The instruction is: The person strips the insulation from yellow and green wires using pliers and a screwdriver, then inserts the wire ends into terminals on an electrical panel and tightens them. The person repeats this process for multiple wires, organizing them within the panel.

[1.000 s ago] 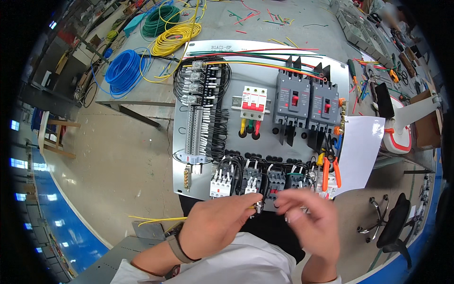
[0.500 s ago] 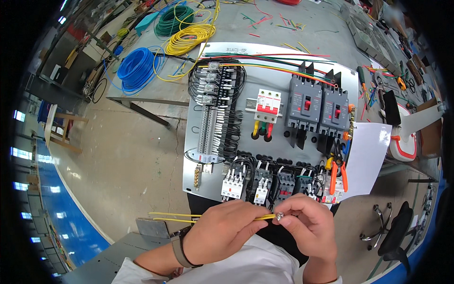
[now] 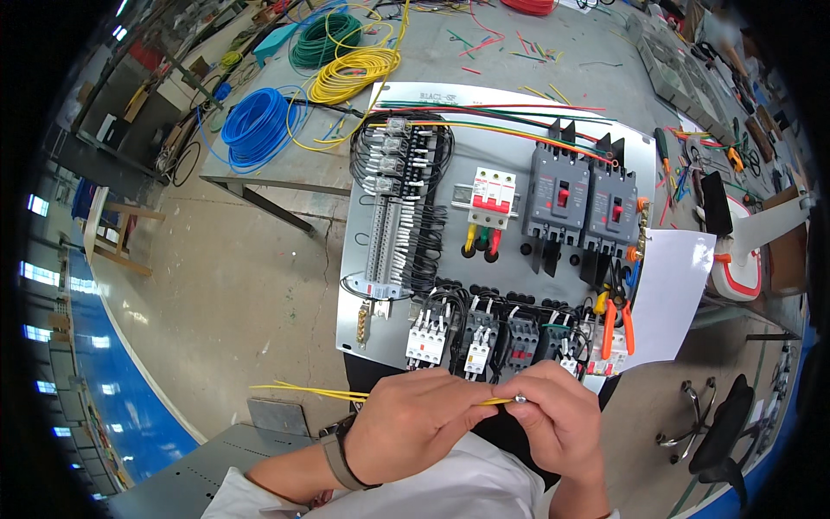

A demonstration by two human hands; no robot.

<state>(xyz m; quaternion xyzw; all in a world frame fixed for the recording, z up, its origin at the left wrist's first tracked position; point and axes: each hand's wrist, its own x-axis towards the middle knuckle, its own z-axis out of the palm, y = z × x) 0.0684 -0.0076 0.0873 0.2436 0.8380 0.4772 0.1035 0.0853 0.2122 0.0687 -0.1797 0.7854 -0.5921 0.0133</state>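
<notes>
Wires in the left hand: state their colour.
The wires are yellow, best seen in the head view, left of the left hand.

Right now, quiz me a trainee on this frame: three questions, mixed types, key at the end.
1. Which wires run through the left hand: (a) blue, (b) yellow, (c) green?
2. True or false: the right hand holds the orange-handled pliers.
3. Fill in: the blue coil lies to the ___ of the yellow coil.

Key: 1. b; 2. False, they lie at the panel's lower right; 3. left.
</notes>
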